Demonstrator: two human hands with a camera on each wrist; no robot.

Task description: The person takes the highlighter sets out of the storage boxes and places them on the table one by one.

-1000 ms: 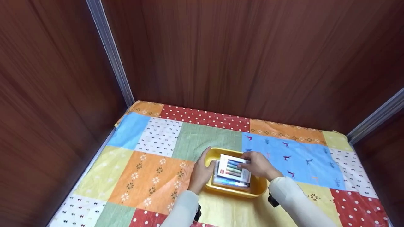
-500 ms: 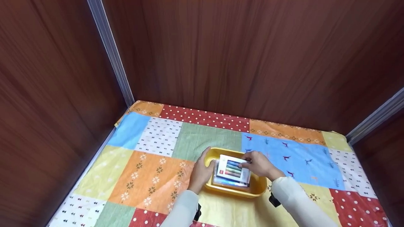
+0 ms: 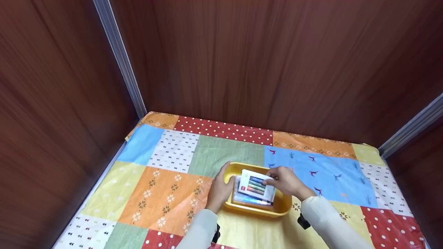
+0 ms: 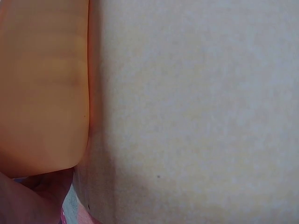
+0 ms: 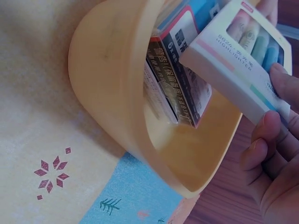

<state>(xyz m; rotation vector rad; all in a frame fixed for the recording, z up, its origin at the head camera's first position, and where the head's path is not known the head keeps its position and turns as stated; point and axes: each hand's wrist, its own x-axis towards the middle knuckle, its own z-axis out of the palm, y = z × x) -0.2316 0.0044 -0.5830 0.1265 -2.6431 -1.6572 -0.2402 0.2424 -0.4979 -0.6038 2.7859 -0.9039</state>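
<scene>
A yellow plastic basin (image 3: 254,212) stands on the patterned cloth, with a pile of packs inside. My left hand (image 3: 220,190) grips the basin's left end, thumb over the rim; in the left wrist view its fingers (image 4: 46,186) curl under the basin's bottom corner. On top of the pile sits a white box of highlighters (image 3: 256,185), its window showing the coloured pens. My right hand (image 3: 283,181) pinches this box at its right end between thumb and fingers. Beneath it, in the right wrist view, are a black-and-white labelled pack (image 5: 175,74) and other packs, partly hidden.
A patchwork cloth (image 3: 173,200) covers the table. Dark wood-grain panels (image 3: 242,69) rise behind it and at both sides, with metal corner strips (image 3: 121,58). The table's left edge (image 3: 98,192) shows beside the left panel.
Almost nothing differs. The right wrist and sleeve have shifted slightly to the right while the fingers stay on the highlighter box. The left hand and basin keep their place.
</scene>
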